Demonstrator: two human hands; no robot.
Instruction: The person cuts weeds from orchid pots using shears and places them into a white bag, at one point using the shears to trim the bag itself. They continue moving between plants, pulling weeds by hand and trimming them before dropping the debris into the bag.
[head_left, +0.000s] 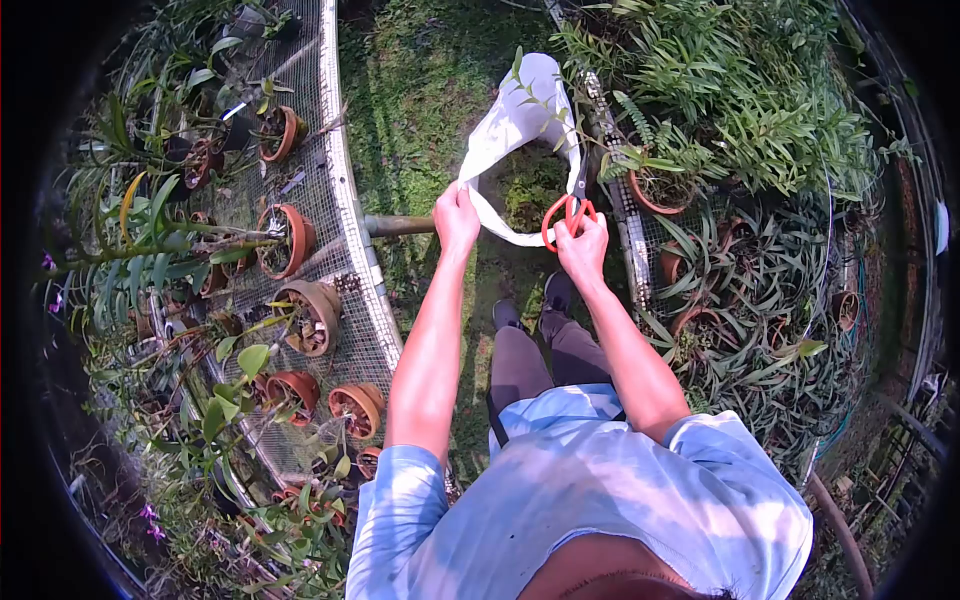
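Observation:
A white bag (522, 108) hangs in front of me with its mouth spread wide, and some green leaves show inside the opening. My left hand (456, 218) is closed on the left side of its rim. At the right side of the rim is my right hand (583, 245), closed around a pair of scissors with orange handles (551, 222) and dark blades. The blades point away from me, along the bag's edge. Whether the right fingers also pinch the bag's rim is hard to make out.
On my left, a wire mesh bench (330, 180) carries several clay pots (288, 242) with plants. Another bench edge (628, 225) runs along my right, under dense leafy plants (720, 110). Between them lies a mossy path (400, 90). A pole (400, 226) sticks out from the left bench.

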